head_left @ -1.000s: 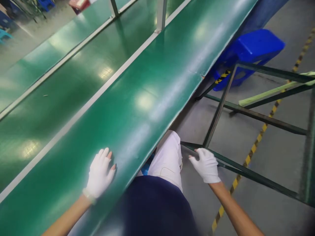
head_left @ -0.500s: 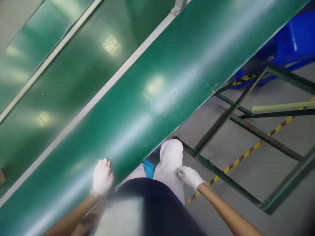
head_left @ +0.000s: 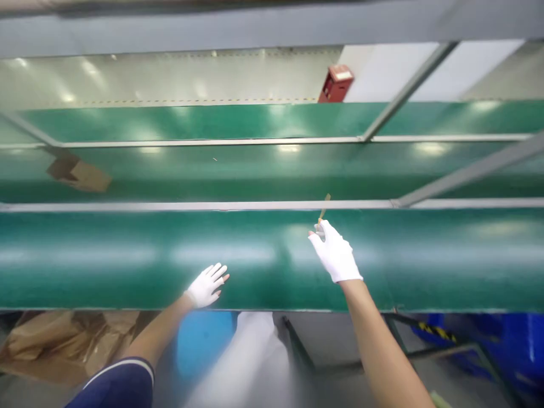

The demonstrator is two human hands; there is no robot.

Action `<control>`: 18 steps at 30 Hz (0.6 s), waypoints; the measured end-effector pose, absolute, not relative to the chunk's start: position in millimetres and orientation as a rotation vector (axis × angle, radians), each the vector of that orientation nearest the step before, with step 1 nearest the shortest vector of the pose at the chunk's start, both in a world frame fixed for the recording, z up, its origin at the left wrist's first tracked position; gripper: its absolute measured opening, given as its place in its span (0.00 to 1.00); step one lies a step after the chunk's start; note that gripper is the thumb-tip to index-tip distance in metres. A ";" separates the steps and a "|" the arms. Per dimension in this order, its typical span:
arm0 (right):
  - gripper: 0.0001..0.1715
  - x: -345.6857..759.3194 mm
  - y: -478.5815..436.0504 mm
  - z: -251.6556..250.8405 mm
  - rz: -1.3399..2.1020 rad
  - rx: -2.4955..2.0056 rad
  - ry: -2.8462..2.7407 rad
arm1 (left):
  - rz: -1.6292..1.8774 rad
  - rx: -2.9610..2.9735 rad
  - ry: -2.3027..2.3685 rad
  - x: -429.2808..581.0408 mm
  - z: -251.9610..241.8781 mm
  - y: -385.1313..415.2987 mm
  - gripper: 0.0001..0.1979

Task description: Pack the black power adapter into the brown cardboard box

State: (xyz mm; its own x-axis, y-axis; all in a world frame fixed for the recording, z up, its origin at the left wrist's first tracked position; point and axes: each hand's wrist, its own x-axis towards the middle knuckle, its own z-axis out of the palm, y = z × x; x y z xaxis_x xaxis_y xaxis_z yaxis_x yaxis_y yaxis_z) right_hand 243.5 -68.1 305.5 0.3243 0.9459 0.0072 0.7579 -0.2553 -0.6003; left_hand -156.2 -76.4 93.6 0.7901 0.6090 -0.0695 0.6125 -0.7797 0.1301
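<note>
Both my hands wear white gloves. My left hand (head_left: 206, 287) lies flat with its fingers stretched out on the near green bench top (head_left: 106, 260), close to its front edge. My right hand (head_left: 335, 253) is raised over the same surface farther back, its fingers pinched on a small thin tan strip (head_left: 323, 209) that sticks up toward the grey rail (head_left: 170, 206).
A green conveyor belt (head_left: 255, 170) runs behind the rail, with a blurred brown cardboard piece (head_left: 79, 174) at its left. A red box (head_left: 336, 83) stands on the floor beyond. Brown paper (head_left: 55, 340) lies under the bench at left; a blue stool (head_left: 505, 334) is at lower right.
The view has swung round to face the bench squarely. My right hand has come up from beside my leg and the metal frame to over the bench, now pinching the tan strip. My left hand stays flat.
</note>
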 end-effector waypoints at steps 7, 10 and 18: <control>0.32 157.1 -63.5 199.4 1.105 -1.913 -1.632 | 0.061 2.721 0.987 -164.8 85.0 -77.0 0.32; 0.26 143.9 -62.0 148.8 1.337 -1.909 -1.560 | 0.066 2.689 1.011 -167.7 83.5 -75.8 0.31; 0.26 120.0 -59.4 120.3 1.719 -1.694 -1.540 | 0.088 2.678 1.021 -169.9 82.7 -74.7 0.31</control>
